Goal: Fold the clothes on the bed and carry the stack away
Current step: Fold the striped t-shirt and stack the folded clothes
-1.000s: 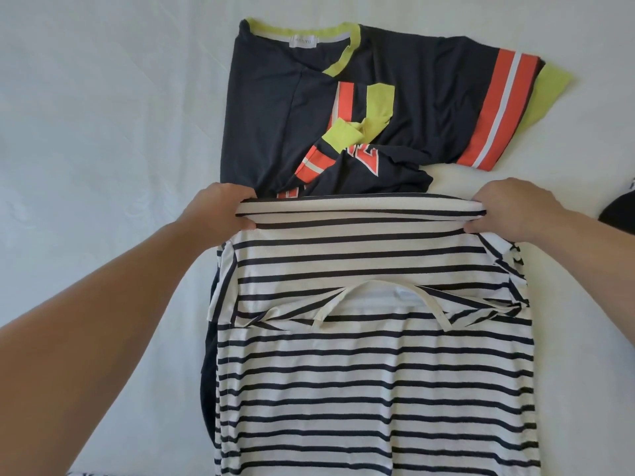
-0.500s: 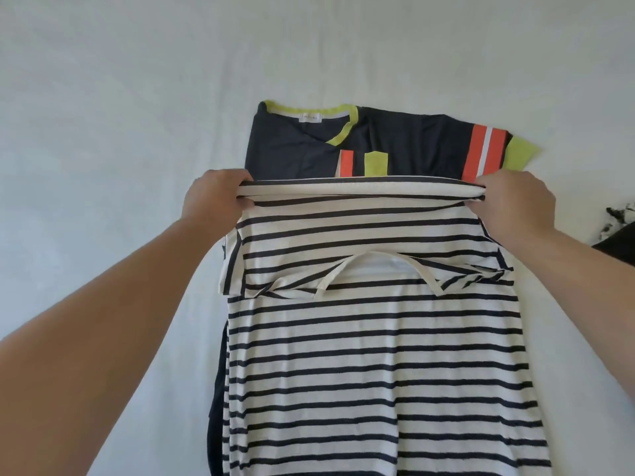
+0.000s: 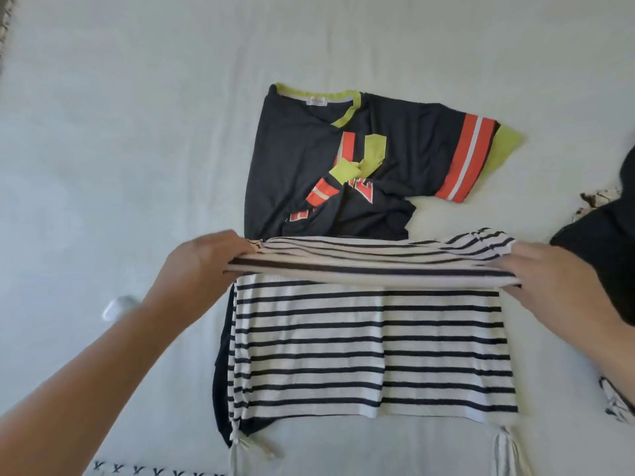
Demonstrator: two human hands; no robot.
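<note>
Clothes lie on a white bed sheet (image 3: 103, 132): a cream knit top with navy stripes (image 3: 374, 341) sits nearest, partly over a navy jersey with lime collar and orange bands (image 3: 302, 159). Black fabric (image 3: 604, 255) lies at the right edge. The left hand (image 3: 202, 262) and right hand (image 3: 546, 269) each pinch an end of the striped top's raised fold. It looks light, soft and floppy, so gripping both ends of the fold should keep it even.

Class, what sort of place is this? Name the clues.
Probably a bedroom: a plain white bed sheet covers the whole surface, with a navy-and-white striped top and a dark jersey with orange-and-lime trim spread out for folding.
</note>
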